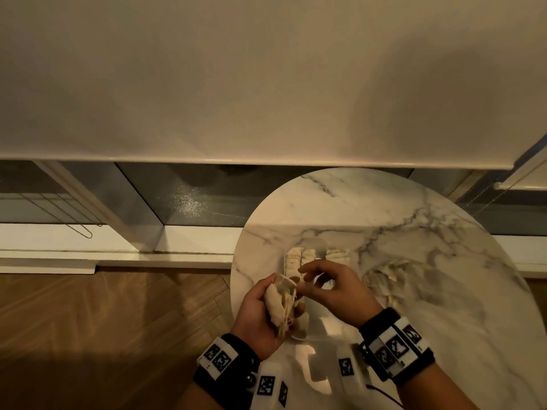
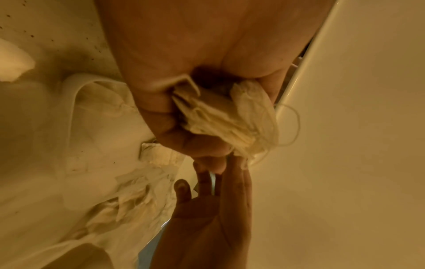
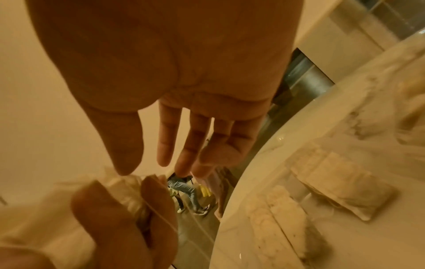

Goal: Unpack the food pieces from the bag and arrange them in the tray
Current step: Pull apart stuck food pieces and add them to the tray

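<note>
Round tabletop (image 1: 399, 208) of glossy white marble with grey veins. Near its left edge, a clear plastic tray (image 1: 318, 327), rectangular with rounded corners, thin-walled and shiny. At the tray's far end, three pale food pieces (image 1: 307, 257), oblong, lumpy and matte: two touching side by side on the left, the third just apart on the right. In the right wrist view the same pieces (image 3: 331, 174) look soft and pillow-like, with speckled surfaces. To the right of the tray, on the bare marble, a crumpled heap of thin pale wrapping (image 1: 384, 276), wrinkled and translucent; how many layers, impossible to tell.

Left hand (image 1: 260, 315) raised over the tray's left rim, palm turned toward the right, fingers (image 2: 207, 145) and thumb curled round a bag (image 1: 276, 303) of thin, creased, cream-coloured film, bunched and folded into ridges. From the bag (image 2: 220, 125), a fine loose thread looping out on one side. Contents of the bag hidden by the folds.

Right hand (image 1: 331, 291) just beside the left, over the tray, palm down, wrist higher than the fingertips. Fingers (image 3: 181, 142) relaxed and nearly straight, slightly spread, thumb apart, gripping nothing; tips close to the bag's mouth, contact not clear.

Black bands with white square-patterned markers on both wrists, one each. Beyond the tabletop, herringbone wood floor (image 1: 103, 321) and a smooth pale blind (image 1: 207, 84).
</note>
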Tool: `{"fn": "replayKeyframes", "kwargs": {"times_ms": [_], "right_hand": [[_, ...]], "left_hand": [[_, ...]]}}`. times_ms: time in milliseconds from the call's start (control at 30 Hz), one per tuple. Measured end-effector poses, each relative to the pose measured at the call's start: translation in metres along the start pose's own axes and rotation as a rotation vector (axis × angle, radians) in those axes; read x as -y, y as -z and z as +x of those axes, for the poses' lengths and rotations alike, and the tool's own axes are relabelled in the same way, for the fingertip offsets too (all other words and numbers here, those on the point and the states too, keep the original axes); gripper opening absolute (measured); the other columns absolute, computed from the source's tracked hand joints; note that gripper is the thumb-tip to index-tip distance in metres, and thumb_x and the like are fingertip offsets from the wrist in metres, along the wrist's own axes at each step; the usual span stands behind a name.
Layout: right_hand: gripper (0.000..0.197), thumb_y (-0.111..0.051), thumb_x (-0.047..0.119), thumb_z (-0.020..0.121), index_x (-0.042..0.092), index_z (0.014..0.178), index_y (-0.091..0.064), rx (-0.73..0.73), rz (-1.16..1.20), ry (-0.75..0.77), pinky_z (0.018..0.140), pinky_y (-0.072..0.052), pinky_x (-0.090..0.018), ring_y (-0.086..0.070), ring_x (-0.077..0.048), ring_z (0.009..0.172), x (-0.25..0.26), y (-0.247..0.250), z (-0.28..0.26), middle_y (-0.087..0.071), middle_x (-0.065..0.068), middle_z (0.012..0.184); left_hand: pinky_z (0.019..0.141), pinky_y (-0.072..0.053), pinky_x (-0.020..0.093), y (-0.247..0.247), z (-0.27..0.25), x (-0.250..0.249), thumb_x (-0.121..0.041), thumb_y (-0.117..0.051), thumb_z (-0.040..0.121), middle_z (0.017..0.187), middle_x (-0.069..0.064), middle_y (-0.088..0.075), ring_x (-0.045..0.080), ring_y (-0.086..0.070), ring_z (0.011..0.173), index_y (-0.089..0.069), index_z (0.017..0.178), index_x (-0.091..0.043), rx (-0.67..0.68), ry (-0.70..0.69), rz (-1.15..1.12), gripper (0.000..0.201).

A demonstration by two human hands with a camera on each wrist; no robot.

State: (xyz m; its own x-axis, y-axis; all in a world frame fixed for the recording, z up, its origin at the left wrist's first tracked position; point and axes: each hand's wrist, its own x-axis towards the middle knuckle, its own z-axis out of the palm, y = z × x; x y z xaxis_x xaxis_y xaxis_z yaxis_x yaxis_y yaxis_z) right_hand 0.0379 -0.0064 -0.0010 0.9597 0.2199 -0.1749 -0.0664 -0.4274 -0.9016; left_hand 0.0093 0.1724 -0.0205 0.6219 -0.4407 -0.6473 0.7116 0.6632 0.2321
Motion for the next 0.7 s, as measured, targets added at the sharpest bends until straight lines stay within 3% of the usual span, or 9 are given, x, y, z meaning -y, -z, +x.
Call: {"fn": "replayKeyframes", "kwargs": {"times_ms": [100,233,300,433,533,600,700], "right_hand": [[0.020,-0.081,0.042,0.076,0.035,0.094,-0.073,0.012,-0.051,0.082,0.075,-0.054,-0.026,-0.062,-0.007,0.081,0.000,0.003,-0.004,-0.069,0.012,0.090],[0.022,-0.078,0.051,0.075,0.034,0.089,-0.074,-0.035,-0.116,0.148,0.070,-0.042,-0.011,-0.058,-0.006,0.085,0.000,0.013,-0.014,-0.068,0.013,0.090],[0.017,-0.078,0.047,0.078,0.033,0.088,-0.074,-0.045,-0.126,0.166,0.071,-0.041,-0.009,-0.058,-0.006,0.085,0.001,0.017,-0.018,-0.067,0.012,0.089],[0.008,-0.075,0.034,0.084,0.027,0.081,-0.074,-0.114,-0.069,0.154,0.069,-0.044,-0.014,-0.061,-0.008,0.079,-0.004,0.022,-0.020,-0.067,0.012,0.081],[0.008,-0.073,0.021,0.087,0.020,0.079,-0.074,-0.153,0.060,0.069,0.067,-0.052,-0.024,-0.064,-0.008,0.074,-0.006,0.032,-0.022,-0.070,0.007,0.077],[0.007,-0.071,0.014,0.089,0.012,0.082,-0.073,-0.141,0.217,-0.011,0.062,-0.057,-0.030,-0.066,-0.014,0.075,-0.003,0.038,-0.024,-0.072,-0.004,0.080],[0.007,-0.068,0.007,0.090,0.001,0.088,-0.070,-0.171,0.428,-0.112,0.061,-0.058,-0.030,-0.069,-0.021,0.075,0.002,0.049,-0.027,-0.073,-0.018,0.085]], "left_hand": [[0.049,-0.044,0.025,-0.012,-0.003,0.007,-0.046,-0.048,0.095,0.092,0.007,-0.069,0.023,-0.062,0.072,-0.076,0.109,-0.012,0.016,-0.001,0.054,0.046],[0.048,-0.045,0.025,-0.022,-0.004,0.014,-0.044,-0.051,0.094,0.083,0.007,-0.068,0.024,-0.063,0.070,-0.076,0.104,-0.012,-0.007,-0.017,0.090,0.042],[0.048,-0.045,0.025,-0.025,-0.002,0.018,-0.044,-0.052,0.094,0.086,0.008,-0.068,0.024,-0.064,0.071,-0.073,0.110,-0.011,-0.016,-0.020,0.106,0.042],[0.048,-0.046,0.025,-0.028,0.003,0.026,-0.044,-0.051,0.094,0.110,0.011,-0.066,0.025,-0.063,0.072,-0.071,0.121,-0.011,0.016,-0.008,0.099,0.047],[0.048,-0.044,0.025,-0.033,0.005,0.034,-0.044,-0.055,0.091,0.103,0.011,-0.067,0.025,-0.063,0.071,-0.073,0.110,-0.008,0.016,-0.008,0.100,0.044],[0.048,-0.043,0.026,-0.035,0.007,0.038,-0.043,-0.055,0.091,0.098,0.011,-0.068,0.025,-0.063,0.071,-0.069,0.112,-0.007,-0.008,-0.021,0.110,0.044],[0.049,-0.043,0.026,-0.036,0.011,0.043,-0.042,-0.054,0.093,0.096,0.010,-0.069,0.023,-0.062,0.069,-0.066,0.117,-0.011,-0.058,-0.049,0.124,0.042]]}}
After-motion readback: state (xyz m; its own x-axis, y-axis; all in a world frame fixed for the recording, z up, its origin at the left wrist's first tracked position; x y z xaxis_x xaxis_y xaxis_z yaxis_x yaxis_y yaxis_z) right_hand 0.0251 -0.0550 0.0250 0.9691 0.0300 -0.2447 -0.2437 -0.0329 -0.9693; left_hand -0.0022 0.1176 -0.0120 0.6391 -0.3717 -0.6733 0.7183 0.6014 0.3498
